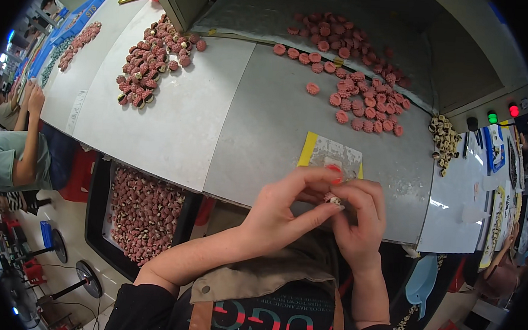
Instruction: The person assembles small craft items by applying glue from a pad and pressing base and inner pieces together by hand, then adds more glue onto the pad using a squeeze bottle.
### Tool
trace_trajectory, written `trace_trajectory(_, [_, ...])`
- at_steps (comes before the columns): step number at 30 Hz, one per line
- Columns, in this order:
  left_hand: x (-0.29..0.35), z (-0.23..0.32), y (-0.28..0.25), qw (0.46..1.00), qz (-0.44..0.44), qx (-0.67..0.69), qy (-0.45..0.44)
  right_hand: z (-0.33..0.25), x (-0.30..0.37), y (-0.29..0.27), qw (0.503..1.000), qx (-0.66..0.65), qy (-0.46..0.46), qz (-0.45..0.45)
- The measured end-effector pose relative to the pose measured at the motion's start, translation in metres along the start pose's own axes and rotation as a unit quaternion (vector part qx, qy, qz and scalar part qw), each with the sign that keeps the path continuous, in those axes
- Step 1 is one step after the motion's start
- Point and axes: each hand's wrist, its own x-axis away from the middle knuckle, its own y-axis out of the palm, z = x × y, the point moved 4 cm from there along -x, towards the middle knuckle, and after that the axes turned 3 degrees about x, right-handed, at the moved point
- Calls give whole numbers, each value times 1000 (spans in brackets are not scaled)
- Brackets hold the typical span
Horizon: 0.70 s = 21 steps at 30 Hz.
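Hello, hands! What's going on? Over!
Left hand, right hand: holding small pink-and-white piece between them. Piece partly hidden. Yellow-edged sheet just beyond.

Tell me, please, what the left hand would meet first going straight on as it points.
Beyond the small pink piece at its fingertips, the left hand would likely meet the right hand first; depth is unclear.

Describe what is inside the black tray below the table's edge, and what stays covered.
Inside the black tray lie many small dull-pink pieces, some showing cream patches. They cover most of the tray's bottom and any lower layers; the left forearm also hides part of it.
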Motion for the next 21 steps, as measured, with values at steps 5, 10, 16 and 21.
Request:
trace_trajectory(5, [-4, 6, 4, 1000, -14, -19, -8, 3, 2, -3, 1000, 5, 12, 17])
trace_trajectory(10, [-4, 9, -7, 998, 23, -55, -29, 7, 2, -9, 1000, 21, -17, 0])
trace_trajectory(16, [-16, 8, -50, 943, 26, 284, -171, 30, 13, -67, 984, 135, 111, 36])
trace_trajectory(21, [-15, 9, -31, 882, 36, 412, -226, 27, 13, -62, 990, 98, 102, 26])
